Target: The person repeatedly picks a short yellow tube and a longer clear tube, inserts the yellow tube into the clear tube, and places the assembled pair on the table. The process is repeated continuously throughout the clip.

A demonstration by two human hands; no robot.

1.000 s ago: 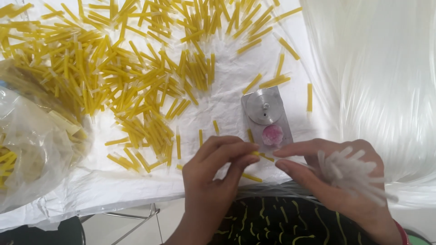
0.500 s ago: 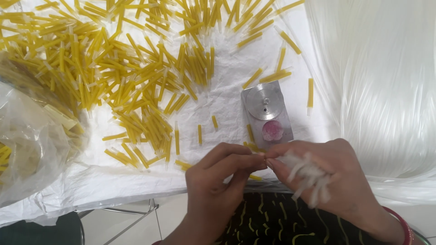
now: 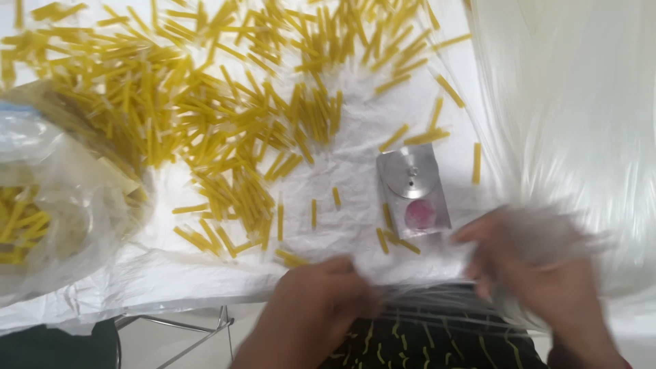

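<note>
- A clear plastic bag (image 3: 48,205) lies at the left edge of the counter (image 3: 342,157), crumpled and bulging, with short yellow sticks (image 3: 20,229) showing through its film.
- A bluish patch, perhaps a label, sits near the bag's top; it is too blurred to tell.
- No signs or screens are visible.

Short tube pieces (image 3: 225,123) lie scattered across the sheet-covered table (image 3: 342,157), with a plastic bag (image 3: 48,219) at the left, a metal plate (image 3: 413,190) right of centre, and a fibre bundle (image 3: 581,123) along the right.
</note>
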